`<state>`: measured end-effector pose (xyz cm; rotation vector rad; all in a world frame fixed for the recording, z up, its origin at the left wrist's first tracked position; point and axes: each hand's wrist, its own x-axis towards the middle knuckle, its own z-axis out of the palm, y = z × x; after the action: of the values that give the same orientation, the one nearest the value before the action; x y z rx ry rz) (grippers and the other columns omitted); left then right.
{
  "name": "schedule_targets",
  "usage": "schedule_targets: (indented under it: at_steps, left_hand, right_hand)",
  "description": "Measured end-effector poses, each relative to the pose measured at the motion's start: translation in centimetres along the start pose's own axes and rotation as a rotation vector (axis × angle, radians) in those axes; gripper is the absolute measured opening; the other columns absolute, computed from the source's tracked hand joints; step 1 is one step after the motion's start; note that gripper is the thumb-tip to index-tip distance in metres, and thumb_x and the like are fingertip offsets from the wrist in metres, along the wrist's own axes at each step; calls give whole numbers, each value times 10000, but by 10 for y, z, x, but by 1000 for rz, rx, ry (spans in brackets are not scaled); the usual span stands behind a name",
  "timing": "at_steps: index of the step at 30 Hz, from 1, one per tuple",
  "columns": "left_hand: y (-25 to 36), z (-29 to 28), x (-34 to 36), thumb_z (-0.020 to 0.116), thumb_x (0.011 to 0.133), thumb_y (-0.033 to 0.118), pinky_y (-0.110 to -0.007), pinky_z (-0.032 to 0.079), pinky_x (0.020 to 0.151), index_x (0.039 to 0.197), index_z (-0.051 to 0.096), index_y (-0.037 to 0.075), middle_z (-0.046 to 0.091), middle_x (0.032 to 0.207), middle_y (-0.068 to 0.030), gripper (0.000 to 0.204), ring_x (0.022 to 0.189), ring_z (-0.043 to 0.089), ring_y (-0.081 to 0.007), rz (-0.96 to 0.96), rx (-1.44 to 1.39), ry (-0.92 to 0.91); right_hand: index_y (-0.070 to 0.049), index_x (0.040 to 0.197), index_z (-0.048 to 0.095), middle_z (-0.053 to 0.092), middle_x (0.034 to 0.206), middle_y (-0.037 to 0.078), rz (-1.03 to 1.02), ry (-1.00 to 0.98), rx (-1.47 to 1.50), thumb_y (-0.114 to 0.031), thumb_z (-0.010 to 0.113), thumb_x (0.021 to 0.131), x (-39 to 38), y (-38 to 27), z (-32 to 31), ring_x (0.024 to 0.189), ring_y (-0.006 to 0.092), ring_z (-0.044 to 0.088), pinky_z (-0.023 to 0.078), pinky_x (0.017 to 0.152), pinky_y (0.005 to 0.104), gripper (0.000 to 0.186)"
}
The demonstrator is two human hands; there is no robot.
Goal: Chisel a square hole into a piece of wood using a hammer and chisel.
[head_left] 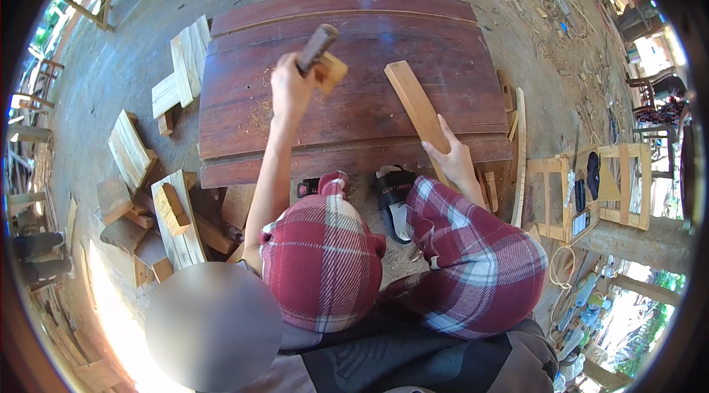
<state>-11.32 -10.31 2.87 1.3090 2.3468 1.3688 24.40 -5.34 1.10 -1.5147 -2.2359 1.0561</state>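
Observation:
My left hand [289,81] is closed round a dark brown rounded tool [318,46], raised over the left half of a low reddish-brown wooden tabletop [244,112]. A yellowish block [331,73] shows against the tool, blurred; I cannot tell whether the two are joined. On the right, my right hand [456,159] grips the near part of a long, light-brown wooden batten [417,105]. The batten slants over the tabletop, its far end pointing away and to the left. Small wood chips [260,109] lie below my left hand.
Pale boards [190,61] and wood offcuts [131,153] lie on the floor at left. At right stands a slatted wooden frame [626,185] with tools on it. My knees in plaid cloth [325,260] and a black sandal [397,194] are at the near edge.

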Motion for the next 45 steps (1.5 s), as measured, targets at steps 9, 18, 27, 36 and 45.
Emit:
schedule_targets:
  at_steps: [9, 18, 27, 36, 45]
  left_hand:
    - [-67, -33, -11, 645, 769, -56, -397, 548, 935, 825, 606, 15, 677, 1160, -121, 98, 1200, 592, -318, 355, 154, 241]
    - [-73, -41, -26, 638, 739, -70, -370, 557, 883, 773, 601, 19, 695, 1130, -78, 103, 1168, 619, -271, 441, 209, 174]
    - [-92, -43, -49, 636, 747, -69, -360, 555, 881, 758, 606, 23, 693, 1154, -76, 98, 1180, 616, -260, 513, 312, 294]
    - [-59, -48, -37, 676, 749, -64, -365, 577, 866, 736, 619, 32, 696, 1157, -91, 113, 1184, 615, -269, 427, 191, 456]
    - [-69, -40, -42, 651, 733, -98, -369, 540, 883, 814, 658, -5, 682, 1171, -121, 124, 1196, 599, -300, 354, 123, 298]
  right_hand:
    - [-141, 1482, 405, 599, 1300, 233, -49, 14, 131, -404, 736, 824, 7, 11, 3, 1212, 310, 589, 456, 1001, 358, 783]
    - [-132, 1484, 401, 563, 1359, 211, -31, 1, 115, -427, 730, 827, 9, 13, 1, 1246, 297, 564, 435, 1025, 353, 792]
    - [-128, 1479, 411, 573, 1345, 218, -29, -25, 157, -417, 737, 821, 10, 15, 8, 1239, 280, 571, 432, 1027, 345, 790]
    - [-127, 1470, 427, 582, 1335, 214, -22, 4, 156, -417, 734, 821, 12, 22, 1, 1232, 290, 576, 435, 1022, 345, 774]
    - [-125, 1469, 429, 593, 1318, 219, -94, 34, 166, -441, 723, 825, 14, 28, 1, 1223, 289, 583, 437, 1015, 343, 775]
